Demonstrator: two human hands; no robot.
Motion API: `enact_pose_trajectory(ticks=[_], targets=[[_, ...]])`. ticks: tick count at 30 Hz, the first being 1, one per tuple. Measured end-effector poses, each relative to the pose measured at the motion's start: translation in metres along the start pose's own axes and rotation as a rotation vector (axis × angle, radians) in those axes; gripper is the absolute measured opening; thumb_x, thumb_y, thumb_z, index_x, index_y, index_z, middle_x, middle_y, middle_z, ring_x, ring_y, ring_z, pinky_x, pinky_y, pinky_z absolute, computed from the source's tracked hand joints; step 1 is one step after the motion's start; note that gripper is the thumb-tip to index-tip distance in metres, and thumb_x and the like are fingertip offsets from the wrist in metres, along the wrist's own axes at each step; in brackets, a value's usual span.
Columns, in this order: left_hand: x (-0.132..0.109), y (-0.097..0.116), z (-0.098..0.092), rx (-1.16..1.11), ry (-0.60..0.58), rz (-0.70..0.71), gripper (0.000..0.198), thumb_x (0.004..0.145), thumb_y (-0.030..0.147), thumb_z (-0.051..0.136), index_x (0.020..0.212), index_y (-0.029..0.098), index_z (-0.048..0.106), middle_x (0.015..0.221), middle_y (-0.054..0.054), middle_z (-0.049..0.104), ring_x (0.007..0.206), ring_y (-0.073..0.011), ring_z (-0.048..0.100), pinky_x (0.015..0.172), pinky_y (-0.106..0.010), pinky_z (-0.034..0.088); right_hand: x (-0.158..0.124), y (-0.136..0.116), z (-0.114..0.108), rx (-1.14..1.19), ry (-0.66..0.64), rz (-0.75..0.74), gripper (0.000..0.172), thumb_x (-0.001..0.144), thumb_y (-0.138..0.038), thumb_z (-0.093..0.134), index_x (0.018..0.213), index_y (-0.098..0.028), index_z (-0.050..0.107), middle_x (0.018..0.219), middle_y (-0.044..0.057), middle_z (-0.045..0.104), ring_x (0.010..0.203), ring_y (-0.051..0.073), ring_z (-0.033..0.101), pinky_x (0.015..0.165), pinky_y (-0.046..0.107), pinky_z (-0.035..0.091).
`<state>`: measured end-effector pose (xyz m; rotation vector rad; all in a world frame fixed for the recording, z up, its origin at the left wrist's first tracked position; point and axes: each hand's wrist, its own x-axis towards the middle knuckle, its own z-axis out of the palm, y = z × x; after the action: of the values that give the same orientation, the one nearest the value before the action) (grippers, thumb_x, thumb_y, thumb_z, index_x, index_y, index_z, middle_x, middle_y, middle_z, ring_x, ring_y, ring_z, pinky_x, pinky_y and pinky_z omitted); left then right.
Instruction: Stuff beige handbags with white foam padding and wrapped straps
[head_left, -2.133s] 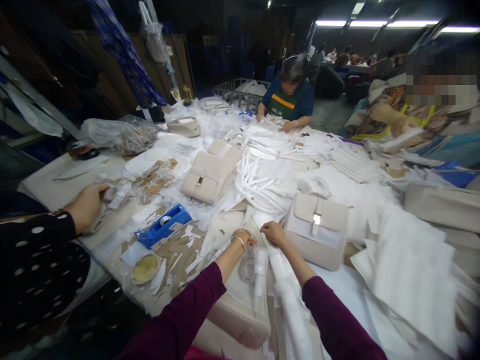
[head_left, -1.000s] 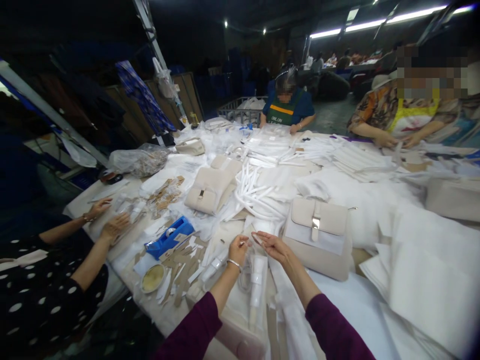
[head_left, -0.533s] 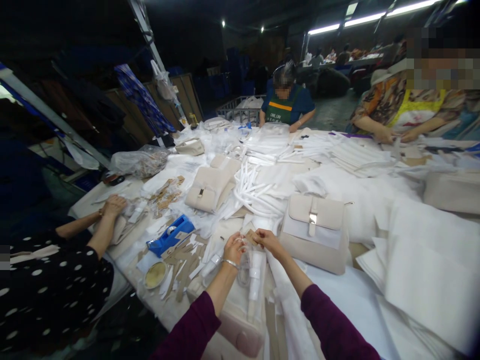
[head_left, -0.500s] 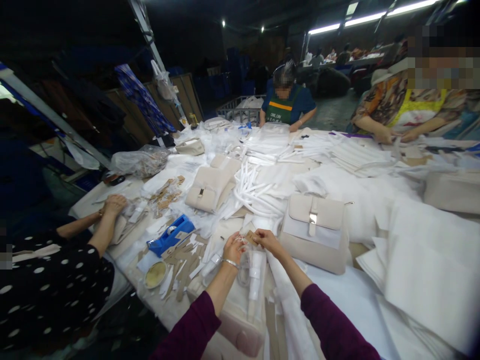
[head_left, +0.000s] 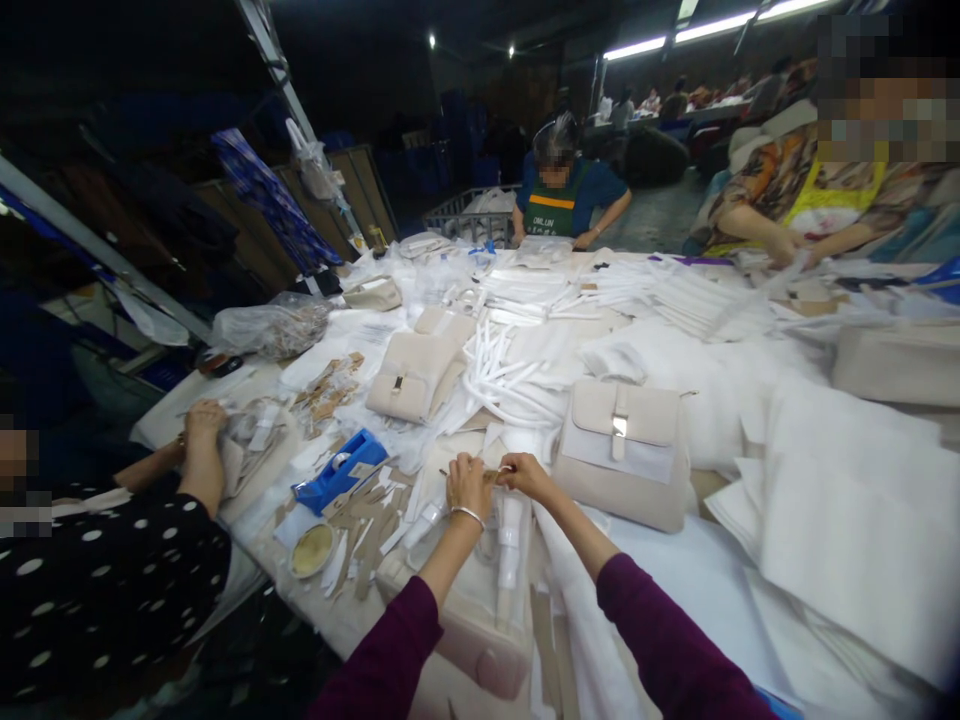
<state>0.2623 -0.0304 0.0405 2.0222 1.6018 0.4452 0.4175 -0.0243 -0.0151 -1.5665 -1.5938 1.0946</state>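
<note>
My left hand (head_left: 468,484) and my right hand (head_left: 525,474) meet just in front of me, both pinched on a small tan strip (head_left: 495,475) stretched between them. Under them lies a cream bag wrapped in clear plastic (head_left: 480,590) with a white strap (head_left: 510,530) on top. A cream flap bag with a metal clasp (head_left: 622,450) stands just right of my right hand. A blue tape dispenser (head_left: 339,470) lies to the left of my left hand.
A person in a dotted black top works at the left, hands (head_left: 204,420) on plastic-wrapped pieces. Two more people sit at the far side (head_left: 562,200) and the right (head_left: 817,200). White straps (head_left: 517,380), white sheets (head_left: 840,500), another cream bag (head_left: 416,365) and cardboard scraps (head_left: 367,515) cover the table.
My hands came together and closed on the small tan strip, pulling it taut. The view shifted slightly. The person on the left drew both hands together over their pieces.
</note>
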Motion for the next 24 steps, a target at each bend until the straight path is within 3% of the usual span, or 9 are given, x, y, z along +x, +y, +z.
enact_pose_trajectory(ticks=[3,6,8,11,12,16,21,24], targets=[[0.005,-0.004,-0.011,0.105,-0.085,0.032,0.017,0.075,0.005,0.057,0.074,0.021,0.062,0.090,-0.007,0.060,0.104,-0.0269,0.052,0.094,-0.041,0.039,-0.014,0.003,-0.002,0.048,0.034,-0.047,0.034,0.063,-0.008,0.058,0.094,-0.017,0.065,0.082,0.000,0.064,0.067,0.013,0.054,0.062,0.023,0.041],[0.006,-0.003,-0.017,0.115,-0.137,0.085,0.022,0.078,0.003,0.050,0.072,0.021,0.061,0.084,-0.006,0.059,0.095,-0.0245,0.056,0.091,-0.040,0.040,-0.027,-0.002,-0.001,0.068,0.090,-0.130,0.057,0.059,-0.008,0.067,0.114,-0.023,0.060,0.108,0.004,0.060,0.088,0.016,0.054,0.077,0.029,0.044],[0.004,0.000,-0.018,0.093,-0.185,0.146,0.021,0.077,0.005,0.052,0.075,0.022,0.063,0.083,-0.005,0.059,0.091,-0.0235,0.057,0.090,-0.039,0.041,-0.035,-0.006,0.004,0.070,0.127,-0.167,0.049,0.059,-0.012,0.072,0.106,-0.025,0.065,0.106,0.004,0.059,0.097,0.020,0.051,0.086,0.033,0.041],[0.007,0.007,-0.017,0.033,-0.228,0.234,0.027,0.076,0.003,0.050,0.086,0.022,0.065,0.091,-0.006,0.062,0.098,-0.0226,0.055,0.093,-0.036,0.042,-0.044,-0.005,0.014,0.088,0.224,-0.150,0.014,0.071,-0.018,0.066,0.083,-0.024,0.071,0.094,0.005,0.059,0.097,0.022,0.048,0.091,0.038,0.037],[0.010,0.008,-0.015,0.010,-0.230,0.255,0.033,0.074,0.000,0.047,0.092,0.021,0.065,0.097,-0.007,0.062,0.104,-0.0221,0.054,0.096,-0.036,0.041,-0.047,-0.003,0.016,0.101,0.265,-0.129,0.010,0.075,-0.020,0.062,0.080,-0.023,0.071,0.092,0.006,0.059,0.095,0.023,0.048,0.090,0.039,0.037],[0.029,0.006,-0.002,-0.089,-0.299,0.327,0.053,0.063,-0.007,0.044,0.104,0.020,0.065,0.113,-0.006,0.065,0.113,-0.0188,0.053,0.104,-0.035,0.037,-0.055,0.007,0.016,0.199,0.383,-0.050,0.017,0.082,-0.032,0.055,0.081,-0.022,0.069,0.087,0.006,0.058,0.090,0.022,0.050,0.086,0.036,0.039],[0.048,-0.004,0.019,-0.127,-0.421,0.367,0.022,0.069,0.006,0.059,0.074,0.024,0.071,0.080,-0.001,0.073,0.089,-0.0185,0.064,0.101,-0.035,0.038,-0.057,0.006,0.011,0.357,0.388,0.022,0.031,0.081,-0.047,0.052,0.082,-0.019,0.065,0.076,0.003,0.057,0.073,0.018,0.055,0.067,0.030,0.045],[0.053,-0.011,0.026,-0.112,-0.418,0.364,0.014,0.070,0.012,0.064,0.064,0.023,0.070,0.068,-0.002,0.070,0.083,-0.0190,0.064,0.098,-0.034,0.038,-0.058,0.000,0.012,0.419,0.377,0.049,0.035,0.079,-0.051,0.053,0.083,-0.019,0.066,0.078,0.004,0.060,0.073,0.018,0.057,0.066,0.029,0.048]])
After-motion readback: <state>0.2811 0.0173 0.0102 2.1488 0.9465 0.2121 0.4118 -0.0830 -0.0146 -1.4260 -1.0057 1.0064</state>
